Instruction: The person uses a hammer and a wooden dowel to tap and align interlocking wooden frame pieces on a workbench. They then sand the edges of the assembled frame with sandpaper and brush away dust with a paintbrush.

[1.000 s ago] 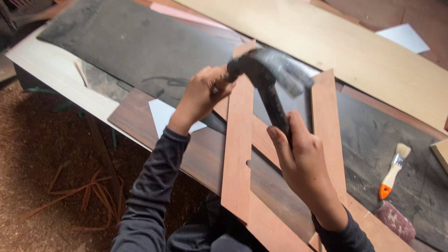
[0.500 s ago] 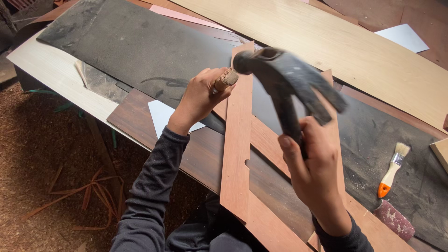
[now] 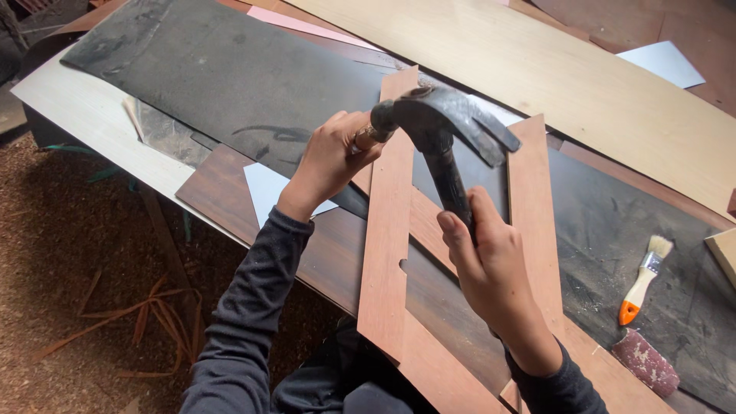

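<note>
Bench (image 3: 92, 115) under black sheet (image 3: 230, 69). Frame (image 3: 387, 253) – reddish wood, flat on sheet. Right hand (image 3: 491, 268) clamped round hammer (image 3: 441, 126) handle, head against punch (image 3: 368, 138). Left hand (image 3: 330, 157) – fingers wrapped on punch, over frame's top corner.

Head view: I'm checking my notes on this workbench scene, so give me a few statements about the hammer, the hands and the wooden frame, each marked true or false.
1. The right hand grips the dark metal claw hammer by its handle. True.
2. The left hand holds a small wooden-handled tool against the reddish-brown wooden frame. True.
3. The paintbrush with the orange handle lies left of the frame. False: it lies to the right.
4. The hammer lies flat on the dark sheet. False: it is raised in the hand.
</note>
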